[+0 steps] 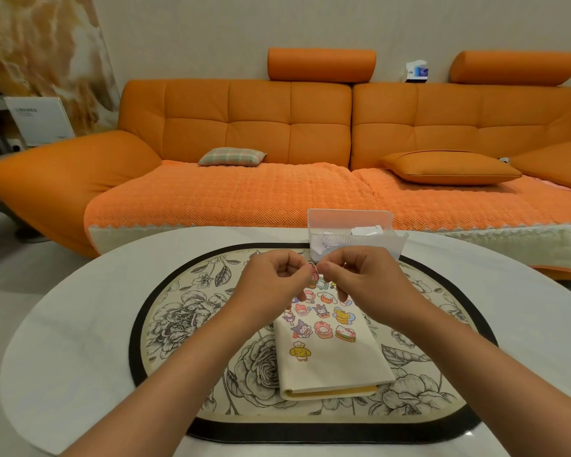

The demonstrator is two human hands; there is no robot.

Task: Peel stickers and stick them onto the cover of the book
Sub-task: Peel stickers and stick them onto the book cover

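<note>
Left hand [274, 278]: fingers curling, pinching the sticker's left edge.
Sticker [311, 267]: being held above the book's far end.
Right hand [360, 275]: fingers curling, pinching the sticker's right edge.
Book [335, 361]: lying flat on the floral mat [192, 324], long axis running near-to-far, spine facing near.

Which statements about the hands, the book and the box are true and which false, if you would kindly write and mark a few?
1. The left hand and right hand together pinch a sticker above the book. True.
2. The book lies open. False: it lies closed on the floral mat.
3. Its cover bears no stickers yet. False: many cartoon stickers are already on it.
4. A clear plastic box stands at the mat's far edge. True.
</note>
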